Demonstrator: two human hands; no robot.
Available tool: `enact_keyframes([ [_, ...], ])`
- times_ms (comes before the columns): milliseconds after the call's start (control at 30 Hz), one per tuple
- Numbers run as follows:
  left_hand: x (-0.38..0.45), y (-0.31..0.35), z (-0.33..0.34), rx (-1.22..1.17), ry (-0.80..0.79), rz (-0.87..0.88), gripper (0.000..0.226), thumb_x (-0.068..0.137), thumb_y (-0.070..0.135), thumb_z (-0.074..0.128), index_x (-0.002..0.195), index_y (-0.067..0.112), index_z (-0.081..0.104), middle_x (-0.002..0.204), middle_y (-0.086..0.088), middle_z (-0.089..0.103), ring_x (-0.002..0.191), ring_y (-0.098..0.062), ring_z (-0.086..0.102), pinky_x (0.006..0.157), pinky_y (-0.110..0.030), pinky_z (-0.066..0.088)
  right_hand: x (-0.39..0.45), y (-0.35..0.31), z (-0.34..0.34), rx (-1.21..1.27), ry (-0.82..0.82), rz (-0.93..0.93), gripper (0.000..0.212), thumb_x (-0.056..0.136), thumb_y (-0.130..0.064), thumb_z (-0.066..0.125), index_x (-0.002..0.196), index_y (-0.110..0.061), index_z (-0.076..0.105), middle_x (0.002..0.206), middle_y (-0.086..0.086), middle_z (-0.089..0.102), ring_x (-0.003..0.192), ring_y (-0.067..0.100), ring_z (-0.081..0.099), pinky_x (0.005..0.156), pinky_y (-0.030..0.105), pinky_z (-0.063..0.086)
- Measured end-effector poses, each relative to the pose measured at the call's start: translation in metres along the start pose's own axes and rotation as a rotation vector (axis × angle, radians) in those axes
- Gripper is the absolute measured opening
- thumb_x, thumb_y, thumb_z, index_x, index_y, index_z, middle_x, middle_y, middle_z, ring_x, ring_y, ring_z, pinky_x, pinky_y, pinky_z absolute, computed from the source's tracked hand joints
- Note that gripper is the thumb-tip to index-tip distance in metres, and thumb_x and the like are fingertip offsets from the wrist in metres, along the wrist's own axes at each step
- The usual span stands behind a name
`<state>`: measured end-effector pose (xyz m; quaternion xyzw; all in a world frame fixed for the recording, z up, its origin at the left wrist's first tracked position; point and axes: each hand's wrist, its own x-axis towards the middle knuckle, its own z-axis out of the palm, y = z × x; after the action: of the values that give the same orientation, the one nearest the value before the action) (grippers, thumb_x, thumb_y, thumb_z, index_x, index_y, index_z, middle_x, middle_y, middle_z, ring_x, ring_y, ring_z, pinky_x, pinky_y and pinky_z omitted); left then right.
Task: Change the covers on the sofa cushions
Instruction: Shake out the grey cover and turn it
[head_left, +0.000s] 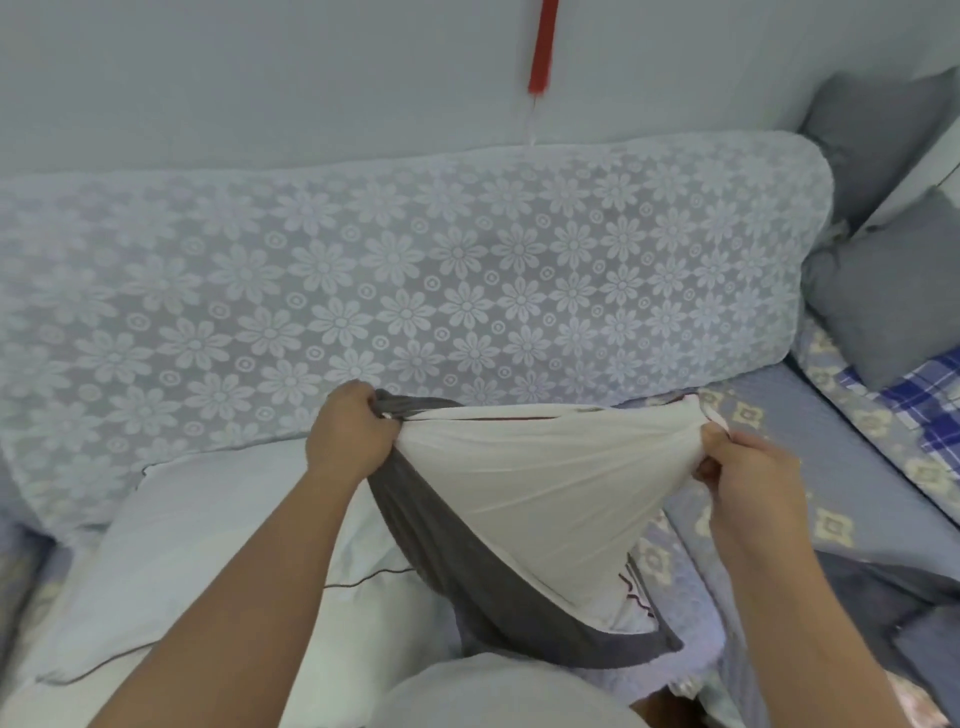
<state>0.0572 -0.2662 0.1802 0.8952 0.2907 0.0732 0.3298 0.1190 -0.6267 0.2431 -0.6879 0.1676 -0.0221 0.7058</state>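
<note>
A white cushion cover (545, 478) is stretched taut between both hands above the sofa seat. A grey cover (498, 577) runs along its lower edge and hangs down toward me. My left hand (348, 431) grips a bunched corner of the grey and white fabric together. My right hand (748, 473) pinches the opposite white corner. A white cushion with thin dark piping (208, 545) lies on the seat under my left forearm.
The sofa back (415, 291) wears a lace cover with flower patterns. Two grey cushions (883, 291) lean at the right corner over a blue plaid cloth (930, 405). The patterned seat cover (810, 457) spreads to the right. A red strip (543, 47) hangs on the wall.
</note>
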Motion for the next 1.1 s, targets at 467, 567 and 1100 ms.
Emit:
enact_keyframes([
  [467, -0.094, 0.046, 0.049, 0.103, -0.150, 0.052, 0.019, 0.078, 0.027, 0.062, 0.065, 0.019, 0.051, 0.067, 0.003, 0.058, 0.066, -0.018, 0.053, 0.057, -0.032, 0.033, -0.095, 0.105, 0.075, -1.209, -0.703, -0.796, 0.056, 0.077, -0.030, 0.062, 0.131, -0.020, 0.051, 0.136, 0.008, 0.050, 0.122, 0.028, 0.048, 0.107, 0.044, 0.040],
  [567, -0.086, 0.031, 0.044, 0.083, -0.110, -0.039, 0.020, 0.081, 0.025, 0.062, 0.065, 0.018, 0.052, 0.068, 0.003, 0.059, 0.067, -0.017, 0.052, 0.058, -0.032, 0.031, -0.089, 0.113, 0.064, -1.321, -0.669, -0.856, 0.064, 0.076, -0.032, 0.069, 0.136, -0.024, 0.048, 0.136, 0.009, 0.050, 0.122, 0.031, 0.047, 0.110, 0.044, 0.036],
  [1100, -0.080, 0.002, 0.057, 0.038, -0.068, -0.084, 0.020, 0.079, 0.029, 0.066, 0.067, 0.020, 0.053, 0.076, 0.001, 0.058, 0.068, -0.015, 0.054, 0.059, -0.031, 0.034, -0.072, 0.132, 0.064, -1.259, -0.599, -1.197, 0.005, 0.079, -0.013, 0.058, 0.082, -0.017, 0.060, 0.084, 0.002, 0.052, 0.084, 0.027, 0.048, 0.085, 0.040, 0.039],
])
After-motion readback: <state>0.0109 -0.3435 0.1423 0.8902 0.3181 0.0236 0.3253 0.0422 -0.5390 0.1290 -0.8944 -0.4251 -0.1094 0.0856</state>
